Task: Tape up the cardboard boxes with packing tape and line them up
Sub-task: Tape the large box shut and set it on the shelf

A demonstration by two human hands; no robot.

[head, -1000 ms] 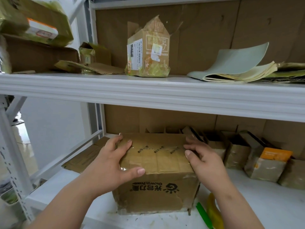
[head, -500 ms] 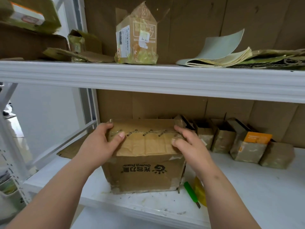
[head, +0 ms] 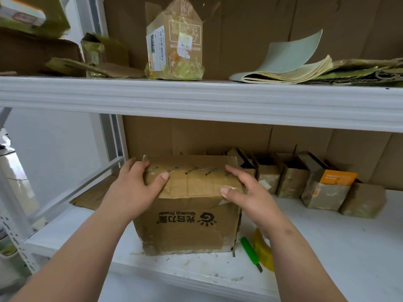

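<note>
The cardboard box (head: 189, 205) sits on the lower shelf (head: 327, 243) of a white rack, near its front edge, with its printed side facing me and the print upside down. Its top flaps are closed and shiny packing tape (head: 192, 171) runs across them and down over the front edge. My left hand (head: 133, 188) rests on the box's top left corner, fingers over the far side and the thumb laid flat on the taped top; that grip is loose and mostly straight, pressing rather than clutching. My right hand (head: 250, 192) stands at the top right corner with its fingers spread and straight, the thumb tip touching the front edge of the tape. Whether the other fingers touch the box's right side I cannot tell from this angle.

Just beside the box on the right, a green utility knife (head: 250, 249) lies on the shelf, next to a yellow object (head: 265, 253) partly hidden by my right forearm. Farther right, against the cardboard backing, stands a row of small boxes (head: 290, 182), one with an orange label (head: 338, 178). A flat sheet of cardboard (head: 93, 197) lies left of the box.

On the upper shelf (head: 196, 97) stand a tall, taped carton (head: 174, 44) with a peaked top, crumpled boxes at the left, and a stack of curling sheets (head: 283, 70) at the right.
</note>
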